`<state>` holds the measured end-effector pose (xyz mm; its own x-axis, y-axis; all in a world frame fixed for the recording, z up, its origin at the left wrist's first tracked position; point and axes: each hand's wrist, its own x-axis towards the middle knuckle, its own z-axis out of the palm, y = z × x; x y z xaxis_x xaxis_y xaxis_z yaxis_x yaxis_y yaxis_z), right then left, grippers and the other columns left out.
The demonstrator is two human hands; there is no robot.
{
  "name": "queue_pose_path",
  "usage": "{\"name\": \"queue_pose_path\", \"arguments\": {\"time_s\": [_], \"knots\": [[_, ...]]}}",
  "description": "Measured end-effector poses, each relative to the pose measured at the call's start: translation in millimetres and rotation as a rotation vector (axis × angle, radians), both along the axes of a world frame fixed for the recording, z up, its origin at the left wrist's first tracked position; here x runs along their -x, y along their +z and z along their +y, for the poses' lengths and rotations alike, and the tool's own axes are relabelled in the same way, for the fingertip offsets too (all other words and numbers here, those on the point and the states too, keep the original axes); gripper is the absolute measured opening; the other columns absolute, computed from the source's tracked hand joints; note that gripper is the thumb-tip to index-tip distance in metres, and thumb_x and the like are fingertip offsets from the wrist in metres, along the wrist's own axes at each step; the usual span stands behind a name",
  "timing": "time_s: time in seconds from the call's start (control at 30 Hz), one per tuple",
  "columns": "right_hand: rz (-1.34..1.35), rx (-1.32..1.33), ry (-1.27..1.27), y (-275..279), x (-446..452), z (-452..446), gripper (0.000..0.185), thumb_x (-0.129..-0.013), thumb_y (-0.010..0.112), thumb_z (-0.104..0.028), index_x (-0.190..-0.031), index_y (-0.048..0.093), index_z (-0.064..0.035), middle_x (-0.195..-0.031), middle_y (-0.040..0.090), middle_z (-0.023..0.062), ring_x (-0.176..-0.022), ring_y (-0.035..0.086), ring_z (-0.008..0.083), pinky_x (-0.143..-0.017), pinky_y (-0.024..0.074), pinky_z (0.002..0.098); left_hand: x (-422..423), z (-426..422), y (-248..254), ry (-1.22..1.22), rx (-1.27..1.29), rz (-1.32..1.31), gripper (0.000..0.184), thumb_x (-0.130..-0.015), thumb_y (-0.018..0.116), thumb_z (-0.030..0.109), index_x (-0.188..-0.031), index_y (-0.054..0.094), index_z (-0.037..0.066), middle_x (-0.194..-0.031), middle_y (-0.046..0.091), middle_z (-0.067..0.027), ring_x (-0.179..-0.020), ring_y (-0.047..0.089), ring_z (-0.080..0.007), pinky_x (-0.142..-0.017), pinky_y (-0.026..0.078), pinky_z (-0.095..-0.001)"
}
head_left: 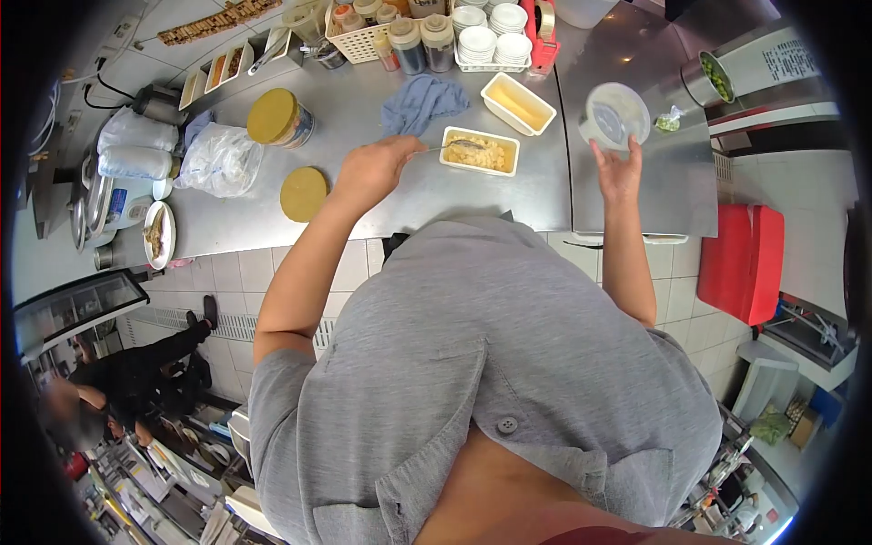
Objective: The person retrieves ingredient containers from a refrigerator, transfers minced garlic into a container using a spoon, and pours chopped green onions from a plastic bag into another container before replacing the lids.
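My left hand (380, 171) is closed around the handle of a metal spoon (465, 143). The spoon's bowl rests in pale yellow chopped food (486, 156), which fills a white rectangular container (459, 167). On the right, my right hand (619, 168) grips the near rim of a round translucent plastic bowl (616, 113), held over the steel counter. A second white rectangular container (518, 103), with a yellowish inside, stands just behind the first. A blue cloth (422, 104) lies crumpled on the counter beyond my left hand.
On the steel counter (381, 211) stand a yellow-lidded tub (277, 118), a round yellow lid (303, 193) and a plastic bag (221, 162). Sauce bottles (438, 44) and stacked white dishes (479, 45) line the back. A red bin (740, 263) is at right; another person (127, 381) is behind left.
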<state>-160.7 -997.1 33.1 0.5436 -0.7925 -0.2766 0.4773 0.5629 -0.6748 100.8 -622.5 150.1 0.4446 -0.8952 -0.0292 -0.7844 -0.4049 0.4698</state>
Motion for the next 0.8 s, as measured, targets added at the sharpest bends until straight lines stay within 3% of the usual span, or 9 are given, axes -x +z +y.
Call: {"name": "queue_pose_path", "arguments": {"time_s": [0.07,0.17,0.2,0.27,0.33,0.4,0.47,0.67,0.8], "knots": [[0.084,-0.088,-0.065,-5,16,2,0.084,-0.089,0.076,-0.032,-0.154,0.027,-0.013,-0.153,0.032,0.0223,-0.139,0.042,0.04,-0.108,0.0517,0.0581,-7,-1,3,-0.02,-0.032,-0.046,0.018,-0.1,0.057,0.017,-0.114,0.068,0.015,-0.109,0.073,-0.0113,-0.098,0.069,-0.0355,-0.08,0.054,-0.0467],[0.196,-0.164,-0.089,-7,27,8,0.088,-0.088,0.078,-0.035,-0.154,0.027,-0.0082,-0.156,0.027,0.0216,-0.145,0.034,0.0419,-0.113,0.0436,0.0597,-10,-8,6,-0.069,-0.087,-0.116,0.017,-0.1,0.056,0.017,-0.112,0.069,0.015,-0.106,0.073,-0.011,-0.095,0.069,-0.0349,-0.077,0.054,-0.0473],[0.477,-0.003,-0.232,-10,24,12,0.092,-0.087,0.079,-0.037,-0.154,0.026,-0.0052,-0.156,0.027,0.0242,-0.143,0.037,0.0411,-0.114,0.0402,0.0578,-9,-11,6,-0.095,-0.114,-0.141,0.017,-0.1,0.055,0.016,-0.11,0.069,0.015,-0.104,0.073,-0.011,-0.094,0.07,-0.0345,-0.076,0.053,-0.0475],[0.759,0.156,-0.373,1,12,34,0.096,-0.086,0.081,-0.039,-0.155,0.025,-0.0021,-0.155,0.026,0.0267,-0.14,0.04,0.0404,-0.115,0.0368,0.056,-2,-22,-3,-0.121,-0.099,-0.167,0.019,-0.098,0.054,0.015,-0.11,0.069,0.015,-0.103,0.073,-0.0109,-0.092,0.07,-0.0341,-0.075,0.054,-0.0474],[1.357,1.475,-0.724,17,-1,63,0.092,-0.081,0.084,-0.033,-0.15,0.035,0.0007,-0.153,0.034,0.025,-0.134,0.045,0.0394,-0.114,0.032,0.0515,6,-34,-6,-0.144,-0.078,-0.199,0.02,-0.097,0.053,0.013,-0.11,0.069,0.015,-0.101,0.072,-0.0109,-0.09,0.07,-0.0337,-0.074,0.054,-0.0474],[0.849,1.693,-0.277,26,-13,78,0.083,-0.074,0.086,-0.025,-0.144,0.046,-0.0026,-0.145,0.047,0.0203,-0.127,0.048,0.0384,-0.11,0.0362,0.0497,16,-46,-3,-0.188,-0.054,-0.245,0.025,-0.092,0.052,0.009,-0.11,0.069,0.015,-0.097,0.07,-0.0102,-0.086,0.07,-0.0335,-0.072,0.054,-0.0465],[0.669,1.751,0.182,26,-32,98,0.08,-0.069,0.086,-0.019,-0.14,0.053,-0.0059,-0.135,0.057,0.0153,-0.127,0.049,0.0388,-0.111,0.0365,0.0495,18,-56,4,-0.197,-0.039,-0.248,0.027,-0.091,0.052,0.008,-0.11,0.068,0.015,-0.095,0.069,-0.0098,-0.084,0.07,-0.0332,-0.071,0.054,-0.0459],[0.644,1.492,0.6,18,-75,123,0.084,-0.064,0.089,-0.018,-0.14,0.054,-0.0078,-0.133,0.058,0.0145,-0.126,0.051,0.0367,-0.111,0.0411,0.0451,14,-48,-5,-0.227,-0.069,-0.32,0.03,-0.088,0.052,0.004,-0.11,0.069,0.014,-0.091,0.067,-0.0085,-0.082,0.069,-0.032,-0.069,0.055,-0.0444],[0.697,1.503,0.616,6,-78,121,0.082,-0.064,0.088,-0.015,-0.139,0.055,-0.0071,-0.133,0.057,0.015,-0.127,0.051,0.0361,-0.11,0.0428,0.0423,1,-25,5,-0.16,-0.076,-0.328,0.031,-0.086,0.055,0.002,-0.11,0.069,0.015,-0.092,0.067,-0.0084,-0.082,0.07,-0.0313,-0.068,0.055,-0.0436]]}}
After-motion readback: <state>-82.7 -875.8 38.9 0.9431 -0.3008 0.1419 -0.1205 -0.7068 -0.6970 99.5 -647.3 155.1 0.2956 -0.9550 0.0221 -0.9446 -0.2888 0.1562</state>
